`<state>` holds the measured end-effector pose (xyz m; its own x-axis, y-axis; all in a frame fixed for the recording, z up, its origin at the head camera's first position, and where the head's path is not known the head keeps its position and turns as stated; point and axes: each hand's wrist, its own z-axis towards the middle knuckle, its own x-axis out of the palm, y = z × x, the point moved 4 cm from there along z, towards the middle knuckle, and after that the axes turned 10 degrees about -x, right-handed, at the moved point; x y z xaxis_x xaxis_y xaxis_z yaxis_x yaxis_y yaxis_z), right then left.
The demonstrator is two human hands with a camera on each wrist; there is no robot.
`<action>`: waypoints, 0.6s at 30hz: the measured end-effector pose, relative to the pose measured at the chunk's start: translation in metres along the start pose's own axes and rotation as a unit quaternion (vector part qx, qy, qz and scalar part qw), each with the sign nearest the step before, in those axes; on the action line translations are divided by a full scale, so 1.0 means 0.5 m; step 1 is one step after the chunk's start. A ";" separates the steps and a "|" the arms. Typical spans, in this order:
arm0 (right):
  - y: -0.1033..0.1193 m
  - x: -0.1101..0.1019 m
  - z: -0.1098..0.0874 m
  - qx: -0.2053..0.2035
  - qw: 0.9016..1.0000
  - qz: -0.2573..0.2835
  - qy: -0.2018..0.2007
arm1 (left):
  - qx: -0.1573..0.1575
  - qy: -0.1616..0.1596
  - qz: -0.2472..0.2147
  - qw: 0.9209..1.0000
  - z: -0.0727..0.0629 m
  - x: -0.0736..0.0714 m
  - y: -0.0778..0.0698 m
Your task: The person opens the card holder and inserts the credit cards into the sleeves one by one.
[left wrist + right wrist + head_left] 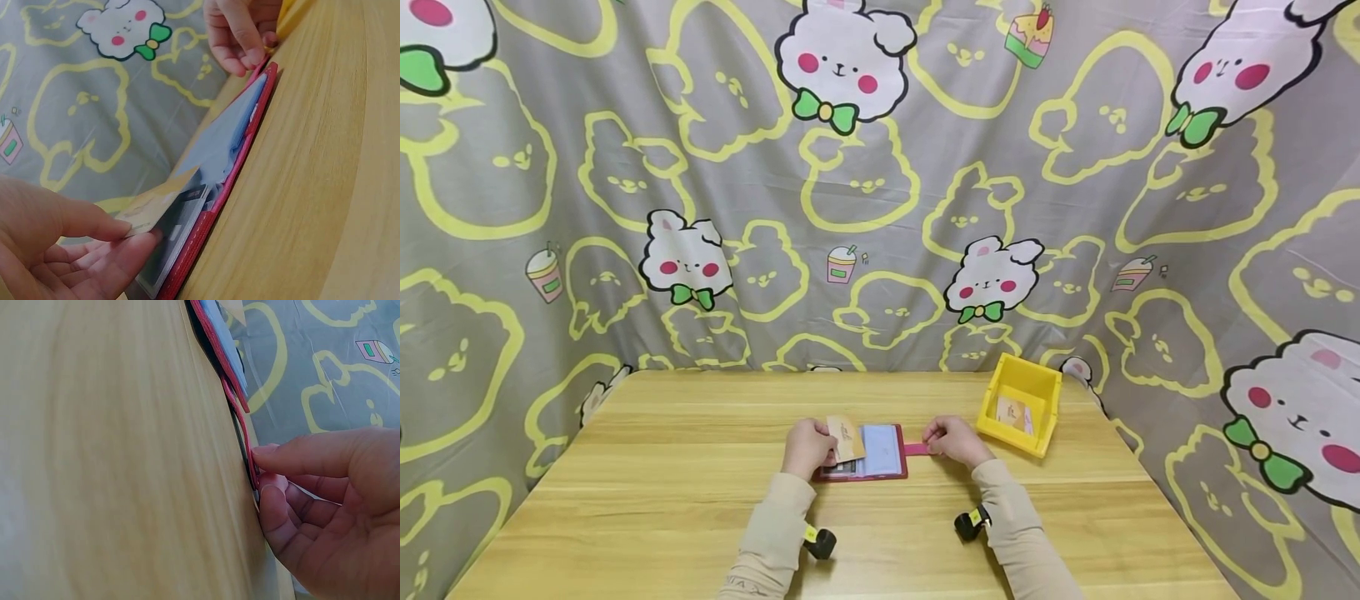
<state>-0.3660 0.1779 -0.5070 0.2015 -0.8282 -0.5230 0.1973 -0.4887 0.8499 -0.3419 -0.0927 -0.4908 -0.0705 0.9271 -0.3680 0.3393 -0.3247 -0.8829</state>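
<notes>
From the head, I see a red wallet (pixel 901 457) lying open on the table (pixel 700 500), near a yellow box (pixel 1028 377). The left hand (pixel 808 447) pinches a card (pixel 847 439); the right hand (pixel 957 438) pinches the wallet's strap (pixel 917 449). At the left wrist, the card tilts above a clear pocket (pixel 177 240). At the right wrist, the grip is narrow, near the strap's end.

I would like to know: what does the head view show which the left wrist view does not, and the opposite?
Only the head view: the black devices on the sleeves, and the cards lying in the yellow bin; the left wrist view catches just a yellow edge.

Only the left wrist view: pale stitching along the edge of the red cardholder.

Both: the left hand pinching a tan card over the open cardholder, the right hand holding its pink strap, the wooden table and the patterned curtain.
</notes>
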 end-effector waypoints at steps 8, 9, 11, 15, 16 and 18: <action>0.000 0.001 0.001 -0.001 1.000 0.002 -0.002 | 0.002 0.003 -0.006 1.000 -0.001 0.001 0.001; -0.001 0.001 0.001 -0.001 1.000 0.002 -0.002 | 0.000 0.006 -0.005 1.000 0.000 0.002 0.001; -0.001 0.001 0.001 0.000 1.000 0.003 -0.003 | -0.004 0.013 -0.004 1.000 0.001 0.006 0.002; -0.003 0.001 0.002 0.002 1.000 0.007 -0.003 | -0.010 0.023 -0.002 1.000 0.005 0.012 0.005; -0.003 0.001 0.002 0.001 1.000 0.008 -0.004 | -0.010 0.026 -0.003 1.000 0.005 0.013 0.005; -0.002 0.002 0.002 -0.001 1.000 0.007 -0.004 | -0.012 0.031 -0.002 0.999 0.005 0.016 0.005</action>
<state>-0.3670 0.1776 -0.5084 0.1966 -0.8376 -0.5097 0.1959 -0.4758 0.8574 -0.3438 -0.0867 -0.4968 -0.0143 0.9382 -0.3459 0.3622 -0.3176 -0.8763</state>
